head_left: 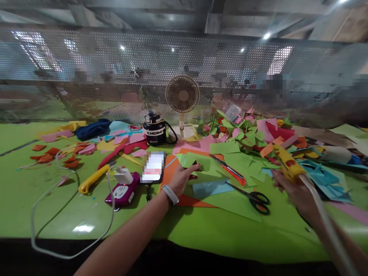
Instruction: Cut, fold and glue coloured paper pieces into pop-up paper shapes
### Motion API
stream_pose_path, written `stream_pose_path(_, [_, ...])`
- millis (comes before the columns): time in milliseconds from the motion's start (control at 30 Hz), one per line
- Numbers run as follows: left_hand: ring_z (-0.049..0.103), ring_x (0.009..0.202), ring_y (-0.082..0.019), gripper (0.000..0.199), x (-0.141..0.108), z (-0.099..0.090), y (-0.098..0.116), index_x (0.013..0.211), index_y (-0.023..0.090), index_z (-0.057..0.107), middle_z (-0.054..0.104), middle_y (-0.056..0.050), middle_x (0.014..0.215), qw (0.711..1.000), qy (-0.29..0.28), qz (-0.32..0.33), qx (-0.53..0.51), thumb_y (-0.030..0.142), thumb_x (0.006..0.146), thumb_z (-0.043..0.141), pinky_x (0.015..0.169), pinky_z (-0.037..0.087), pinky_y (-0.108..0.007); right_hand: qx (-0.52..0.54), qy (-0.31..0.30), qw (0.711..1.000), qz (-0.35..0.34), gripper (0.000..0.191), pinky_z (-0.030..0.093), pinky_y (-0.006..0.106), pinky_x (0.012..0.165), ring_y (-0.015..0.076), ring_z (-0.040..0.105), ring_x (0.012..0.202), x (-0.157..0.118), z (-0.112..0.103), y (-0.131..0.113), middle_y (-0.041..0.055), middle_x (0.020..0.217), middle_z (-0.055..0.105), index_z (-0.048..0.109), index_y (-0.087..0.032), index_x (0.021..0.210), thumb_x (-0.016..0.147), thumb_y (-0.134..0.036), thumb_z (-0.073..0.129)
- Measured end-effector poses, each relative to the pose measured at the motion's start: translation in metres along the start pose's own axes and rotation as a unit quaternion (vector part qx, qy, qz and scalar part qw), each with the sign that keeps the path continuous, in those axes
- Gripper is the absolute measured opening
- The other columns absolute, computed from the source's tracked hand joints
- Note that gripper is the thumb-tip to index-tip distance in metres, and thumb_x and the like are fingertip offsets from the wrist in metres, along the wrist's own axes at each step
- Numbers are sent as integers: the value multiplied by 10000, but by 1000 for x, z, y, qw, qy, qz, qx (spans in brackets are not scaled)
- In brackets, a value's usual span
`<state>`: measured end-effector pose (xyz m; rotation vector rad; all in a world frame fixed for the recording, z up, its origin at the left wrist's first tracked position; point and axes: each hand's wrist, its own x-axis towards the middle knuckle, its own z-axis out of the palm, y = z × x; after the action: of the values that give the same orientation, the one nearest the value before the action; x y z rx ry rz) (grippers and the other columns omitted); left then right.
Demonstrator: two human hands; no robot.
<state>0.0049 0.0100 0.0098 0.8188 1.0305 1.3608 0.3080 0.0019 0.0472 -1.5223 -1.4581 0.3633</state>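
My left hand (184, 179), with a pale band on its wrist, is over the paper beside the phone (153, 167). Its fingers are bent around a small piece of green paper (184, 159), partly hidden by them. A yellow hot glue gun (289, 165) is in my right hand (290, 189), raised at the right and blurred. A long whitish rod or cord (324, 214) trails from its rear toward me. Between my hands lie black-handled scissors (258, 201), an orange utility knife (230, 170) and a light blue paper sheet (211, 188).
A small fan (182, 94) and a black bottle (154, 130) stand at the back. Colored paper scraps (253, 134) pile up at right. On the left are a purple power adapter (123, 191), a yellow-handled tool (93, 179) and a looping white cable (33, 220).
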Motion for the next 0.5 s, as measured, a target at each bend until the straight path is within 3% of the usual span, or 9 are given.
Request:
stream_pose_path(133, [631, 706, -162, 294, 3, -1, 0, 753, 167, 652, 682, -40, 768, 1000, 1, 14, 17, 348, 563, 784, 536, 427, -221, 161, -167, 972, 46, 485, 376, 214, 396, 136, 539, 547, 12, 37, -36, 26, 693, 610, 600, -182, 901, 631, -577, 683])
stream_pose_path(233, [625, 695, -157, 285, 6, -3, -2, 762, 165, 649, 684, -42, 768, 999, 13, 29, 33, 340, 578, 779, 545, 426, -224, 206, -222, 953, 26, 465, 382, 208, 406, 134, 548, 592, 13, 62, -56, 41, 773, 648, 623, -189, 904, 630, -552, 717])
stream_pose_path(367, [592, 640, -137, 274, 11, -4, -6, 738, 157, 653, 669, -34, 733, 998, 18, 42, 51, 339, 582, 784, 532, 423, -223, 240, -303, 922, 21, 448, 382, 219, 406, 95, 470, 462, 1, 87, -57, 3, 599, 605, 625, -173, 859, 687, -584, 665])
stream_pose_path(500, [548, 582, -111, 284, 12, -2, -7, 689, 159, 639, 625, 4, 672, 997, 24, 34, 57, 349, 560, 807, 512, 430, -222, 239, -320, 914, 69, 483, 368, 217, 378, 84, 444, 399, -13, 98, -46, -34, 484, 519, 602, -158, 769, 645, -618, 680])
